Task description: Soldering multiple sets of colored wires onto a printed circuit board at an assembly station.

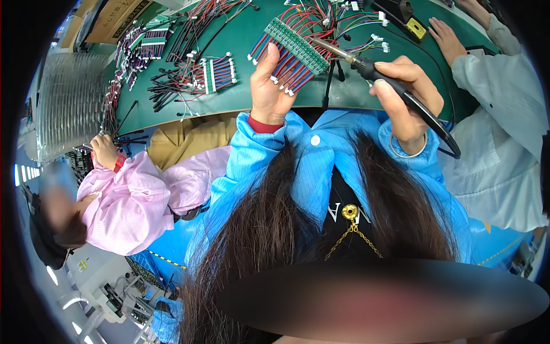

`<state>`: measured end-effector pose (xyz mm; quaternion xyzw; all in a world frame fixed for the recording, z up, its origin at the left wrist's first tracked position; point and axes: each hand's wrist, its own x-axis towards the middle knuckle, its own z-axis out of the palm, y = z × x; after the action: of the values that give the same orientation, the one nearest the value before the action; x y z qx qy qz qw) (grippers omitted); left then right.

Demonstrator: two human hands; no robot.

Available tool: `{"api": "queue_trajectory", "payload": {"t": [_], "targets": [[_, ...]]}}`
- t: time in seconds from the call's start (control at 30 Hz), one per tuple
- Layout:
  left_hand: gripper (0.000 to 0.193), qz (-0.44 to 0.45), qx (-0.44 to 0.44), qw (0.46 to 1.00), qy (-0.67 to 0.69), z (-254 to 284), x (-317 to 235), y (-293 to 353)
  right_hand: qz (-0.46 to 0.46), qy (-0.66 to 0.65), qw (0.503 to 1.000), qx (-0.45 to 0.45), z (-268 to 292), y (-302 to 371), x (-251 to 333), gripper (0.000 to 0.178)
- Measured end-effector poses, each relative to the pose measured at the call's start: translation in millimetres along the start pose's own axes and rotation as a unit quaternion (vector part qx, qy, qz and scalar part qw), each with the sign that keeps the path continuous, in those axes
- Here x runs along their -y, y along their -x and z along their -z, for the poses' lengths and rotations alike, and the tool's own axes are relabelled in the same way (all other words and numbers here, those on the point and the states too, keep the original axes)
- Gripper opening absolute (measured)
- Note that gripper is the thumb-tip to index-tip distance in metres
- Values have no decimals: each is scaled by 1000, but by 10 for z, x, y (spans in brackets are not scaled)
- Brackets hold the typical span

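My left hand grips a green circuit board panel from below, with the thumb along its left end. Rows of red, blue and black wires run off the panel, those on the near side ending in small white connectors. In my right hand is a soldering iron, held like a pen by its black handle. Its metal tip points left and reaches the panel's far edge; whether it touches a joint cannot be made out. More wires with white plugs spread out beyond the panel.
On the green table lie another wired board panel and several bundles of wired boards. Stacked clear plastic trays stand at far left. A soldering iron stand with yellow sponge is at far right. Co-workers sit on both sides.
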<state>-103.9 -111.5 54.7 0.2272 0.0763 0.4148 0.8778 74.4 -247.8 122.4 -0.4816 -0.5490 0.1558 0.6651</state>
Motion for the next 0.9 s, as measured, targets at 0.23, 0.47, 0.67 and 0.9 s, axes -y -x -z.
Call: {"api": "queue_trajectory", "payload": {"t": [0.23,0.47,0.67,0.9], "targets": [[38,-21,3,999,-38,97,-18,-1,6,35,999,27,-120,-57,-79,21],[37,-24,0,998,-57,111,-30,-5,16,48,998,27,-164,-69,-136,22],[42,-20,-9,998,-50,143,-35,-11,22,52,998,34,-178,-78,-187,22],[38,-34,10,998,-61,145,-68,15,27,72,996,41,-190,-77,-158,23]]}}
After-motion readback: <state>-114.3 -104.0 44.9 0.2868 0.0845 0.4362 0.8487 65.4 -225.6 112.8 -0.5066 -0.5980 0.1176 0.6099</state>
